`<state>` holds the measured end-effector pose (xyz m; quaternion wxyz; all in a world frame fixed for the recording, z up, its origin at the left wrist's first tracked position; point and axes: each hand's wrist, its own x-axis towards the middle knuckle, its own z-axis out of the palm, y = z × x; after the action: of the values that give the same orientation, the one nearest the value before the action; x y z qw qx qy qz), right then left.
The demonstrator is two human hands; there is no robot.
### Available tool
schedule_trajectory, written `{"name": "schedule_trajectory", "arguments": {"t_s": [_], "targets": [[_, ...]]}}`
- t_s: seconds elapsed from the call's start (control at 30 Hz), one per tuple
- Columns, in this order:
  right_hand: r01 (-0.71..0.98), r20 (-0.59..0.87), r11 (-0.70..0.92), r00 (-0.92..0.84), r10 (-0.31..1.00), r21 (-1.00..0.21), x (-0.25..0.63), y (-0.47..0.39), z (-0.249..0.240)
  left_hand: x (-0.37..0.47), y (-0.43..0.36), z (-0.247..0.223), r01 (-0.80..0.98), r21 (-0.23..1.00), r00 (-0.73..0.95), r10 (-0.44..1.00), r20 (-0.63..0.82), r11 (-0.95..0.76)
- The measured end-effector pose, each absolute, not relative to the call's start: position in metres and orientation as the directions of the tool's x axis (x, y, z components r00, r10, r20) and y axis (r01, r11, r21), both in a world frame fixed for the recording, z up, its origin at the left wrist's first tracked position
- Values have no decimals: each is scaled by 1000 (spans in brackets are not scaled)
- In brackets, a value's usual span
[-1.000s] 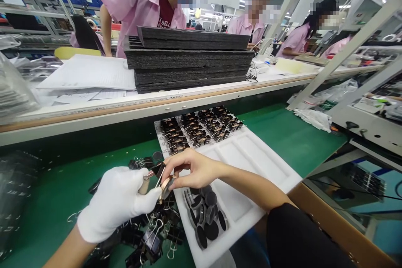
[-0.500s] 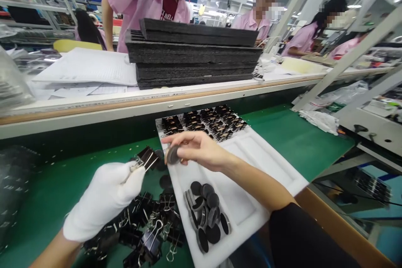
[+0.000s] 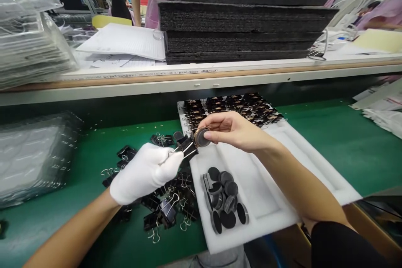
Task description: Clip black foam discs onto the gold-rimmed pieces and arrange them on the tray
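Note:
My left hand (image 3: 147,171), in a white glove, pinches the wire handles of a black binder clip (image 3: 187,147). My bare right hand (image 3: 235,132) holds a round dark disc (image 3: 202,137) between thumb and fingers, right at the clip's jaws. Whether the clip grips the disc cannot be made out. Below, a pile of dark discs (image 3: 226,197) lies in a compartment of the white tray (image 3: 216,243). At the tray's far end, rows of black clips (image 3: 232,106) are packed together. Loose black binder clips (image 3: 168,211) lie on the green surface beside the tray, partly under my left hand.
Stacked black foam sheets (image 3: 245,29) and white papers (image 3: 125,42) rest on the raised shelf (image 3: 135,83) behind. Clear plastic trays (image 3: 37,150) lie at the left, with wrapped sheets (image 3: 28,46) above them. People in pink stand beyond the shelf.
The clip and the disc have come together; before, they were apart. The view has shifted, so the shelf and foam stack appear nearer and the clear plastic trays at the left show more.

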<state>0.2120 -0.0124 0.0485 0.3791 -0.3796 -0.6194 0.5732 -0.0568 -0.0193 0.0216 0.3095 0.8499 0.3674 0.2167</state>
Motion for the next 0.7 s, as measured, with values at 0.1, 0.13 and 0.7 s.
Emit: {"name": "schedule_trajectory", "arguments": {"t_s": [0.1,0.13,0.7], "targets": [[56,68,108,-475,877,-993,212,-15,52,-55,-23,20,496,644,671,728,142,-583],[66,74,121,-486,871,-990,212,-16,53,-54,-24,20,504,633,678,723,131,-588],[-175,62,11,-287,956,-984,200,-20,51,-61,-7,28,533,599,681,724,115,-597]]}}
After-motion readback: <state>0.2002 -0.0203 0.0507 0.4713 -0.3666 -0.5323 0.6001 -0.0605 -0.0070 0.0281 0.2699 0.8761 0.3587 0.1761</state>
